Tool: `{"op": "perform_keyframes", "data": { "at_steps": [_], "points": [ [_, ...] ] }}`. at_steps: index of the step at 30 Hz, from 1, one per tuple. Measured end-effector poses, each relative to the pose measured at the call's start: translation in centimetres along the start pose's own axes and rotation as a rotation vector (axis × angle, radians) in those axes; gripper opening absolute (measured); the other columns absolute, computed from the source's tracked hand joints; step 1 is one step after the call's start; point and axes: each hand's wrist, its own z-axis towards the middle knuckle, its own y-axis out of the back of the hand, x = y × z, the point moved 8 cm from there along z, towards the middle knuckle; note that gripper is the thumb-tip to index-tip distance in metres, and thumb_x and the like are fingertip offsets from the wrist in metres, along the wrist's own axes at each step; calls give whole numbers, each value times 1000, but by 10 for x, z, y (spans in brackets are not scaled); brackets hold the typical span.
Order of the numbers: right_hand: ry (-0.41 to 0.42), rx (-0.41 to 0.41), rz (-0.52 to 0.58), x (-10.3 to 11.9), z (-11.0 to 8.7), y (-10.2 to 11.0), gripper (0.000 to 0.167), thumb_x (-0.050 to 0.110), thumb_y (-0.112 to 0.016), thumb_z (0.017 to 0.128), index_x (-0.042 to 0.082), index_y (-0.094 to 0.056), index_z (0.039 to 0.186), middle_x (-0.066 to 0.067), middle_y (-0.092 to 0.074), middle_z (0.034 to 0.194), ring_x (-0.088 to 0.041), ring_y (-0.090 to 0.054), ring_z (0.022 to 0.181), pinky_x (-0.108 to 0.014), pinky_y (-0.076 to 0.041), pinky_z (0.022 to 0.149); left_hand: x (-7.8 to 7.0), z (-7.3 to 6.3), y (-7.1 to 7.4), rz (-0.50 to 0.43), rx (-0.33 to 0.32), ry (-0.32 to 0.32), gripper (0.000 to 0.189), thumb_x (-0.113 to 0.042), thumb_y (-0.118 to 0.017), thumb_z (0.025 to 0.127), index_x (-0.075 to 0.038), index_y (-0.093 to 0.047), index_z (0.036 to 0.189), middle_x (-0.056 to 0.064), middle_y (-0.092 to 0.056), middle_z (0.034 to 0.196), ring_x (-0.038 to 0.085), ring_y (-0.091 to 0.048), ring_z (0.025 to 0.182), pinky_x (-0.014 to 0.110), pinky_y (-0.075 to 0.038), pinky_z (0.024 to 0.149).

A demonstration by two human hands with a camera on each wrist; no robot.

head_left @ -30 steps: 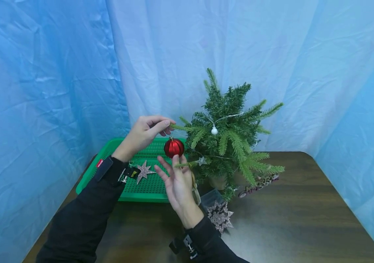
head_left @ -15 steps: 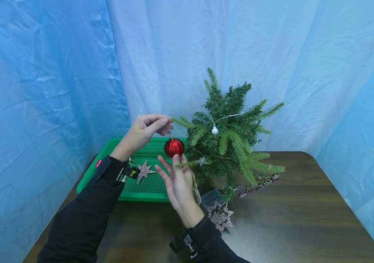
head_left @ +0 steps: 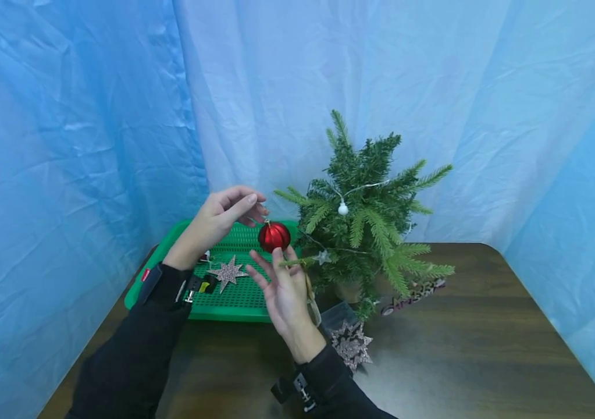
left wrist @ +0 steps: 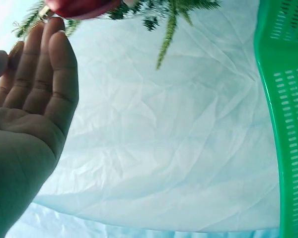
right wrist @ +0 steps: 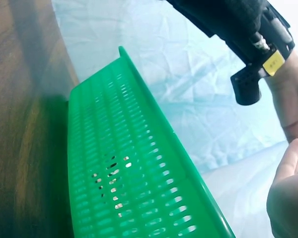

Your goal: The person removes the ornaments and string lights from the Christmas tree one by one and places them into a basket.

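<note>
In the head view, a ribbed red Christmas ball (head_left: 274, 237) sits at the left of a small artificial Christmas tree (head_left: 365, 215). Above the ball, my left hand (head_left: 224, 215) pinches its thin gold hanging cord (left wrist: 37, 23) between thumb and index finger; the other fingers are extended. My right hand (head_left: 287, 297) holds the ball from below with thumb and fingertips, partly hidden from view, while its other fingers spread out. A low branch tip crosses in front of that hand. In the left wrist view, the ball shows only at the top edge.
A green plastic basket (head_left: 234, 314) stands behind the hands, with a glittery star (head_left: 228, 273) inside. A glittery snowflake (head_left: 352, 346) and a Christmas sign (head_left: 412, 298) lie on the wooden table (head_left: 475, 349). A light string (head_left: 365, 185) winds round the tree.
My left hand has come off the tree's left branch tip and moved left and slightly down. The ball has shifted a little left and tilted; my right hand has barely moved.
</note>
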Motion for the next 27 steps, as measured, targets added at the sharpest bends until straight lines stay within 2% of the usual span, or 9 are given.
{"op": "perform_keyframes", "data": {
  "at_steps": [5,9,15,21,27],
  "points": [
    [-9,15,-30,-2,0,-2,51,29,-59,104,11,-44,149,-15,-48,149,-35,-58,128,-46,-51,99,2,-15,4,-1,-83,9,29,-26,-50,109,-4,-65,123,15,-71,110,35,-68,99,38,-57,83],
    [-15,31,-58,-3,0,-3,48,26,-58,105,9,-45,148,-17,-49,147,-36,-59,126,-46,-53,97,8,-27,9,-19,-157,11,28,-22,-53,108,-2,-67,122,16,-72,109,31,-70,97,36,-58,83],
    [-43,55,-76,-5,0,-5,48,24,-58,106,11,-42,149,-15,-48,149,-35,-60,125,-47,-52,98,13,-42,13,-11,-218,-2,24,-18,-58,106,-1,-69,119,17,-72,108,34,-70,96,33,-58,83],
    [-55,83,-94,-6,-1,-8,46,20,-57,106,11,-40,148,-15,-50,148,-34,-60,125,-50,-49,101,17,-52,13,110,-235,19,25,-15,-67,100,-4,-71,122,12,-73,110,21,-71,92,27,-57,80],
    [-46,80,-90,-7,-2,-9,47,19,-58,106,12,-40,149,-15,-50,148,-38,-57,128,-47,-50,100,21,-56,11,154,-210,68,27,-21,-69,100,-8,-73,123,6,-74,109,22,-70,89,31,-57,76]
  ]
}}
